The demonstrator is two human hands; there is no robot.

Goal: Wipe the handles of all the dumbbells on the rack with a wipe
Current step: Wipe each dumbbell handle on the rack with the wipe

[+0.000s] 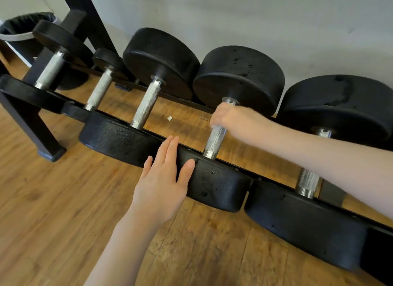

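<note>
Along the low black rack (63,107) five dumbbells lie side by side on their rails, knurled steel handles bridging the gap above the wooden floor (42,200); the right hand (228,117) is curled round the far end of the fourth dumbbell's handle (215,140), blurred as if mid-stroke; the wipe itself cannot be made out, presumably bunched inside that grip; the left hand (161,179) lies flat, fingers straight, on the near weight head (212,183) of the same dumbbell, apparently steadying it. By my reading the step in hand is this fourth handle, its near half not yet covered; the next move calls for drawing the grip down toward the near collar, then shifting both hands to another handle, such as the rightmost handle (308,181); a small white scrap (169,118) lies on the floor beneath.
</note>
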